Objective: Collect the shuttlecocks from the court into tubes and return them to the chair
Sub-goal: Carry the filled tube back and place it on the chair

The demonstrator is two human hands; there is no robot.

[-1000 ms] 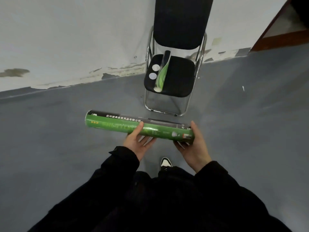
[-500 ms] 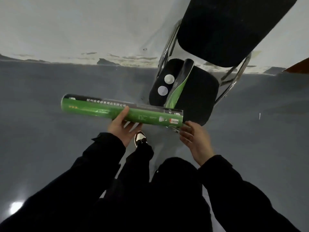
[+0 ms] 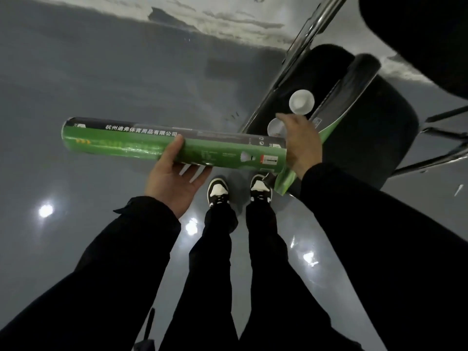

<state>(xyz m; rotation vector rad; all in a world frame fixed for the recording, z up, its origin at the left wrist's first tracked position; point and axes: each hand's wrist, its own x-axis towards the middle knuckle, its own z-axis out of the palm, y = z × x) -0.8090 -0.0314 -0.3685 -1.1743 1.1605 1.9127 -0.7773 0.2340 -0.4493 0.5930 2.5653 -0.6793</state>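
Observation:
My left hand [image 3: 172,181] grips a long green shuttlecock tube [image 3: 141,145] from underneath, thumb over its front, and the tube lies level in front of me. My right hand [image 3: 301,143] is off the tube, by its right end, with its fingers stretched over the black chair seat [image 3: 367,138]. The fingertips reach the lower of two white caps [image 3: 274,127], which the hand partly hides. The other white cap [image 3: 301,102] lies just beyond it. A second green and black tube [image 3: 349,97] lies along the seat.
The chair's chrome frame [image 3: 276,92] and black backrest [image 3: 417,34] fill the upper right. My shoes [image 3: 217,192] stand on the glossy grey floor right at the seat's front. A peeling white wall base [image 3: 202,13] runs along the top.
I have stepped right up to the chair. My right hand has left the tube's right end and reached to the caps on the seat, while my left hand still holds the tube.

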